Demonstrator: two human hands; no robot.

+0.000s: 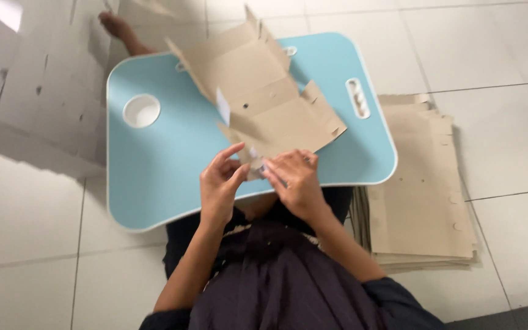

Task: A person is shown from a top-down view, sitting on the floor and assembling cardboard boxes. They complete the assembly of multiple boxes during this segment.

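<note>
Cardboard blank (pixel 264 98) (near corner) sits pinched between both hands' fingertips (pixel 239 174).

Home floor, white tiles (pixel 508 49), blue lap table (pixel 154 159)

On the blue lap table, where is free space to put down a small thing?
The table is bare on its left half, below the round cup hole and left of the left hand. A narrower strip lies by the right edge, below the slot. The middle and top are crowded: the cardboard covers them, and both hands, right hand included, work at its near edge.
</note>
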